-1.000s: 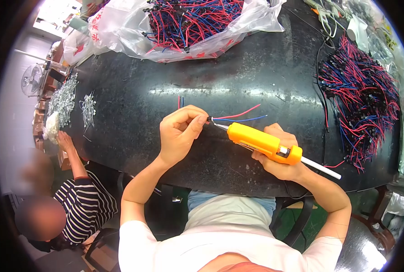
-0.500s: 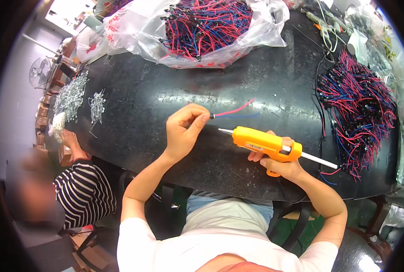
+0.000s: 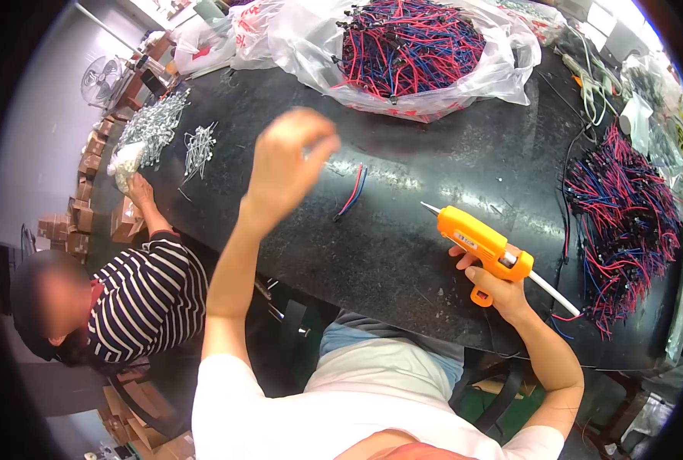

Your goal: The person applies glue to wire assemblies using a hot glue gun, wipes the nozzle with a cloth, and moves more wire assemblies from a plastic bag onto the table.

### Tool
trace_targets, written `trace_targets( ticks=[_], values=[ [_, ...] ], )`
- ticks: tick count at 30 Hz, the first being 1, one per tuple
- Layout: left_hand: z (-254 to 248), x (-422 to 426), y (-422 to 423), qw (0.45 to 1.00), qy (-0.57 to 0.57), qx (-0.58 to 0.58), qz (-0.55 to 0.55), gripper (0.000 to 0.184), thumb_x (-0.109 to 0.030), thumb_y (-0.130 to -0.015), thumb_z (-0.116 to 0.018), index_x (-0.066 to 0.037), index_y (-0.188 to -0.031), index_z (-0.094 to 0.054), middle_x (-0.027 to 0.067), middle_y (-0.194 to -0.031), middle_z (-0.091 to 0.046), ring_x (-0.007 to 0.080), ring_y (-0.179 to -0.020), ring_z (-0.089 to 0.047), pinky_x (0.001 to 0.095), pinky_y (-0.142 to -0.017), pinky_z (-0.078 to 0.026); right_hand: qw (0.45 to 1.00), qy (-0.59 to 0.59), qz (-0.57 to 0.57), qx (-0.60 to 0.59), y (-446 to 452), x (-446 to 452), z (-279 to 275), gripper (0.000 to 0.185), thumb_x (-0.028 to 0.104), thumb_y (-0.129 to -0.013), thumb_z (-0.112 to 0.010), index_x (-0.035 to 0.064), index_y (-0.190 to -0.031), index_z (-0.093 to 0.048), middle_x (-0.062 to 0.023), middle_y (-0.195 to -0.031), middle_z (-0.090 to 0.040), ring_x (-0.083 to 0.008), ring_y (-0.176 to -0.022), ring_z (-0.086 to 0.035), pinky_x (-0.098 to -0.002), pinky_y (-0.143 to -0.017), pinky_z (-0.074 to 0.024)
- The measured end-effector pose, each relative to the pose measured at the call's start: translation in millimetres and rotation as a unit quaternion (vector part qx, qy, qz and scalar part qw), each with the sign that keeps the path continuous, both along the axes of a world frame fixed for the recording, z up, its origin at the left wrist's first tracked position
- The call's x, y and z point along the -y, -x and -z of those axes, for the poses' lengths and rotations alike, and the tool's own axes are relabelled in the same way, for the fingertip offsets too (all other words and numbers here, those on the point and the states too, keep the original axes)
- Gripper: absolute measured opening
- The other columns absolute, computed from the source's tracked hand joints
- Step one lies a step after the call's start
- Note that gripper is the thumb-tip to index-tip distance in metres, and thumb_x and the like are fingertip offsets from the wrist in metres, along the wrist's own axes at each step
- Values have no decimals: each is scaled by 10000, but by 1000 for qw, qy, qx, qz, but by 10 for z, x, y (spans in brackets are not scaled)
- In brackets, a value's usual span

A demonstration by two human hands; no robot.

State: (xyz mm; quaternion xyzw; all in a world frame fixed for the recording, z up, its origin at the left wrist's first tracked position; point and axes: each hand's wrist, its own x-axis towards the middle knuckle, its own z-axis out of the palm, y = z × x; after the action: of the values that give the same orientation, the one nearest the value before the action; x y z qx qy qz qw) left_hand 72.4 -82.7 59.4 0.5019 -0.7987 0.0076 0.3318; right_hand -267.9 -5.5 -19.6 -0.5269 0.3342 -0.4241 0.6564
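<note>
My left hand [image 3: 289, 165], blurred by motion, is raised over the table with thumb and curled fingers apart and nothing visible between them. Below and right of it, a short red-and-blue wire lead [image 3: 352, 195] with a small black end lies on the black table, apart from the hand. My right hand [image 3: 495, 284] is wrapped around the handle of a yellow glue gun [image 3: 476, 234]. Its metal nozzle points left toward the wire lead, and a white glue stick [image 3: 554, 295] sticks out of the back.
A clear plastic bag [image 3: 295, 46] at the back holds a heap of red-and-blue wire leads [image 3: 410, 54]. Another wire pile [image 3: 625, 222] lies right. Metal pieces [image 3: 156, 123] lie left, near a co-worker in a striped shirt [image 3: 154, 295]. A black cable [image 3: 566, 199] runs along the right.
My left hand has let go of the wire lead and moved up and left. The glue gun stays in my right hand. The whole view has shifted, with the table's contents appearing further right.
</note>
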Motion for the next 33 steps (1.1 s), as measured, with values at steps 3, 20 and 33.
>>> trace_targets(
  ticks=[3,20,33],
  values=[
    [341,-634,-42,984,-126,103,-68,216,-174,-744,-795,-16,-836,-678,92,-844,-638,255,-735,-612,363,-692,-504,1000,5,-6,-21,1,-1,7,317,-53,-789,-630,-34,-1104,-654,-105,-941,-686,-170,-878,-660,-298,-799,-532],
    [657,-301,594,966,-121,-202,111,165,92,-744,-741,3,-838,-639,48,-838,-629,80,-602,-515,222,-519,-382,990,133,18,-45,-47,9,73,167,-55,-691,-631,8,-844,-655,-103,-849,-708,-254,-798,-671,-364,-758,-514],
    [700,-252,682,959,-74,-213,171,203,84,-714,-766,-21,-860,-673,68,-876,-658,94,-630,-546,223,-519,-387,944,290,35,-154,-19,122,98,154,-6,-658,-679,32,-736,-552,-65,-656,-529,-252,-593,-485,-374,-615,-381]
  ],
)
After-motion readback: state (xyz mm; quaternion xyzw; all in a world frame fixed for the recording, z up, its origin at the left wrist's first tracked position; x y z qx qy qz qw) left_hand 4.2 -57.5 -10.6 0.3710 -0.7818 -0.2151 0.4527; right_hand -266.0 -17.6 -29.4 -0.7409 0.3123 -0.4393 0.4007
